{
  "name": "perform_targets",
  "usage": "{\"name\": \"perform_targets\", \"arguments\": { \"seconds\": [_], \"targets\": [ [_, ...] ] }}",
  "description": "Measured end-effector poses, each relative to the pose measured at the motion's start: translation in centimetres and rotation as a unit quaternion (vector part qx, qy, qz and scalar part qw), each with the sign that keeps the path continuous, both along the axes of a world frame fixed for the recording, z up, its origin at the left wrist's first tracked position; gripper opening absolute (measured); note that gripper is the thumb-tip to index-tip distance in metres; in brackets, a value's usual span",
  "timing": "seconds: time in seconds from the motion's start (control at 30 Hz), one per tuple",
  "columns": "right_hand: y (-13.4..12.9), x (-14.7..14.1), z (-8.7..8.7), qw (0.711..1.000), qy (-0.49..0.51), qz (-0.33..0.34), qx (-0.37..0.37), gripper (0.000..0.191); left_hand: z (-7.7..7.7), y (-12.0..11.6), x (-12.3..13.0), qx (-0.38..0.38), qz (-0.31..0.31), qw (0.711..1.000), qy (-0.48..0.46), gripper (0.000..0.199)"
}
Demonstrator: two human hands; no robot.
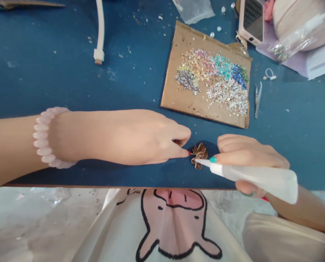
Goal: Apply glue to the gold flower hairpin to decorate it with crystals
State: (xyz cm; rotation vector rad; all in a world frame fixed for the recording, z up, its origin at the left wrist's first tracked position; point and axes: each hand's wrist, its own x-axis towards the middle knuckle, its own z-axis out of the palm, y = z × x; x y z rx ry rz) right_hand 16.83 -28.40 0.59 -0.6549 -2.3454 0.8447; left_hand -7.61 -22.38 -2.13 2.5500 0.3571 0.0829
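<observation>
Head view shows the left hand (163,140) pinching the side of a small brown ornament (201,151), close to the front edge of the blue counter (69,80). The right hand (249,151) is wrapped around a squeeze bottle (263,180), with its nozzle at the ornament. Squeezing too strongly could, I think, flood the ornament; a loose pinch could let it turn. Cardboard (177,98) with coloured stones (224,65) and tweezers (258,100) lie beyond; a pale floor (55,225) shows below.

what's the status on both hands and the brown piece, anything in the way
Left hand at brown piece, grip unclear. Right hand gripping squeeze bottle, nozzle at the piece. Cardboard beyond, not between hands.
</observation>
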Motion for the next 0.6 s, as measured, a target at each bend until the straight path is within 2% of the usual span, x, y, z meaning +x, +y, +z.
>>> {"name": "perform_targets", "arguments": {
  "seconds": [0.6],
  "targets": [
    [-0.05,0.08,0.06,1.0,0.008,-0.01,-0.013,0.026,-0.03,0.01,-0.05,-0.003,0.0,1.0,-0.007,0.044]
  ]
}}
